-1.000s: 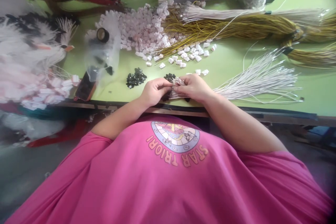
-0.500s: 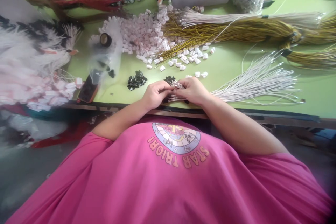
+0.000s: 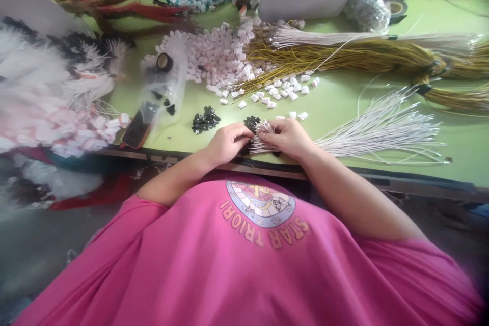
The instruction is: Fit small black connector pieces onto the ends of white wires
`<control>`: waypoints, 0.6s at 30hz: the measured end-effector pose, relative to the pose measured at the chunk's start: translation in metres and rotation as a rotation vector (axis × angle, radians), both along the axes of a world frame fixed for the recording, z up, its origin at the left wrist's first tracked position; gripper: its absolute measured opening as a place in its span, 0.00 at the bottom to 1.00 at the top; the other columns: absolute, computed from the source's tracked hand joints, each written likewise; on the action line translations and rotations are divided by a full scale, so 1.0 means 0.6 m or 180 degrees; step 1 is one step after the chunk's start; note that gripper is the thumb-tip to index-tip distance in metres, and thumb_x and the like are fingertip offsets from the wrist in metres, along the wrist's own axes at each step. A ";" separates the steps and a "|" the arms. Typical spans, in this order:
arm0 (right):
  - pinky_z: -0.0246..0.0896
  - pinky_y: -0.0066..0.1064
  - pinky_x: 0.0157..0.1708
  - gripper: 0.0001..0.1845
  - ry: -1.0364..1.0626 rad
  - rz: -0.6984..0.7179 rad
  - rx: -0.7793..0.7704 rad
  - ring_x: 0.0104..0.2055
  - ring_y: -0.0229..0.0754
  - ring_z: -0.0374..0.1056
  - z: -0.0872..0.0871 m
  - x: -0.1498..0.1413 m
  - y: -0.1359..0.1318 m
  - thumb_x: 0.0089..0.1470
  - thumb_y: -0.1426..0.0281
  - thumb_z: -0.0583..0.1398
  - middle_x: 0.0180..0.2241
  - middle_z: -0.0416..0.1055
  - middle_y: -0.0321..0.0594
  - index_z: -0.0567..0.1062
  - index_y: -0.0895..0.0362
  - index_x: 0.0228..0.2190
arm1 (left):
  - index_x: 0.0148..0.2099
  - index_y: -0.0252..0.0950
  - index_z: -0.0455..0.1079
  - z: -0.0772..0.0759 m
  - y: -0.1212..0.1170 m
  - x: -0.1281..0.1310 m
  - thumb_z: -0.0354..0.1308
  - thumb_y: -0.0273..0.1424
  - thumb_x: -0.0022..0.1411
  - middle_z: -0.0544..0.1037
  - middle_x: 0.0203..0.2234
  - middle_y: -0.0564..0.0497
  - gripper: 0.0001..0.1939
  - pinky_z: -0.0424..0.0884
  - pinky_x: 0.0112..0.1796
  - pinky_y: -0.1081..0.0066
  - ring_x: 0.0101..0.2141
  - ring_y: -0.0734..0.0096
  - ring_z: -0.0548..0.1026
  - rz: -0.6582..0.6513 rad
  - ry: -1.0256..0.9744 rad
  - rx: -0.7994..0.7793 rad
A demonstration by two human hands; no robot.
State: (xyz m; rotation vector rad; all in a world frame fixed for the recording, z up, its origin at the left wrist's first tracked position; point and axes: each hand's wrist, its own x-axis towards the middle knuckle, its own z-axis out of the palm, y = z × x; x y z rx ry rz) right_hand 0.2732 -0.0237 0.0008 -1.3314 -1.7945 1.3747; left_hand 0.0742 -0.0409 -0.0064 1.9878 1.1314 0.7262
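My right hand (image 3: 292, 137) is closed around a bundle of white wires (image 3: 385, 130), whose metal-tipped ends stick out to the left of my fingers. The rest of the bundle fans out over the table on the right. At those tips, my left hand (image 3: 230, 142) has its thumb and fingers pinched together; whatever lies between them is too small to make out. Just beyond my hands sits a small heap of black parts (image 3: 251, 122), partly covered. A second heap of black parts (image 3: 205, 119) lies to the left.
White connectors (image 3: 217, 53) are piled at the centre back. Yellow wires (image 3: 355, 57) stretch along the right. A black tape roll (image 3: 164, 62) rests on a plastic bag, near a phone-like dark object (image 3: 140, 125). White wired connectors (image 3: 57, 122) cover the left side.
The whole view has shifted slightly, with things now a little lower and further right. My left fingers have drawn slightly away from the right hand, showing more of the wire tips.
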 end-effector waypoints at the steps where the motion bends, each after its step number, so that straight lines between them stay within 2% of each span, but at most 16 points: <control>1: 0.55 0.28 0.29 0.11 0.0104 -0.0069 0.0026 0.27 0.34 0.60 0.000 0.001 -0.001 0.45 0.64 0.61 0.25 0.66 0.35 0.71 0.60 0.21 | 0.39 0.38 0.74 0.005 -0.002 -0.008 0.55 0.26 0.59 0.76 0.39 0.48 0.07 0.71 0.42 0.68 0.39 0.70 0.74 -0.0055 0.0051 0.0025; 3: 0.57 0.29 0.30 0.11 0.0284 -0.0155 -0.0109 0.29 0.35 0.62 0.000 0.001 -0.001 0.43 0.63 0.63 0.27 0.68 0.38 0.73 0.60 0.24 | 0.43 0.39 0.74 0.012 0.000 -0.031 0.56 0.27 0.59 0.74 0.45 0.47 0.10 0.72 0.41 0.69 0.42 0.69 0.73 -0.0035 0.0193 0.0127; 4: 0.57 0.30 0.29 0.12 0.0342 -0.0191 -0.0269 0.28 0.35 0.62 0.001 0.002 -0.001 0.43 0.63 0.63 0.26 0.68 0.38 0.74 0.60 0.25 | 0.45 0.39 0.73 0.015 0.004 -0.048 0.56 0.28 0.59 0.74 0.46 0.47 0.11 0.72 0.40 0.69 0.42 0.68 0.73 0.0129 0.0307 0.0213; 6: 0.56 0.29 0.26 0.13 0.0396 -0.0226 -0.0603 0.24 0.34 0.61 0.001 0.001 -0.001 0.42 0.63 0.64 0.23 0.67 0.36 0.75 0.61 0.27 | 0.45 0.38 0.73 0.018 0.017 -0.089 0.54 0.28 0.60 0.74 0.43 0.46 0.11 0.71 0.42 0.68 0.41 0.68 0.73 0.0740 0.0627 0.0403; 8: 0.54 0.29 0.24 0.12 0.0375 -0.0202 -0.0712 0.23 0.33 0.59 0.002 0.000 -0.001 0.41 0.65 0.63 0.21 0.66 0.35 0.75 0.61 0.28 | 0.44 0.37 0.73 0.017 0.035 -0.131 0.52 0.28 0.61 0.75 0.41 0.46 0.11 0.69 0.45 0.67 0.41 0.66 0.73 0.1408 0.1085 0.0447; 10: 0.53 0.28 0.22 0.10 0.0311 -0.0159 -0.0694 0.22 0.33 0.58 0.003 0.000 -0.001 0.41 0.66 0.63 0.20 0.65 0.34 0.74 0.61 0.26 | 0.45 0.34 0.73 0.015 0.053 -0.165 0.53 0.29 0.60 0.75 0.41 0.44 0.12 0.67 0.46 0.66 0.40 0.64 0.72 0.1732 0.1560 0.0206; 13: 0.51 0.28 0.22 0.08 0.0238 -0.0118 -0.0607 0.21 0.32 0.57 0.004 0.000 0.000 0.42 0.67 0.62 0.19 0.63 0.32 0.72 0.60 0.24 | 0.43 0.34 0.73 0.011 0.073 -0.187 0.54 0.33 0.59 0.77 0.40 0.43 0.12 0.66 0.45 0.65 0.38 0.62 0.72 0.1781 0.1908 -0.0193; 18: 0.50 0.28 0.22 0.08 0.0185 -0.0058 -0.0536 0.21 0.31 0.55 0.006 -0.002 -0.002 0.42 0.66 0.61 0.18 0.61 0.31 0.70 0.59 0.22 | 0.36 0.38 0.73 0.015 0.085 -0.179 0.56 0.33 0.56 0.78 0.35 0.46 0.07 0.66 0.41 0.64 0.35 0.61 0.72 0.1582 0.2013 -0.0391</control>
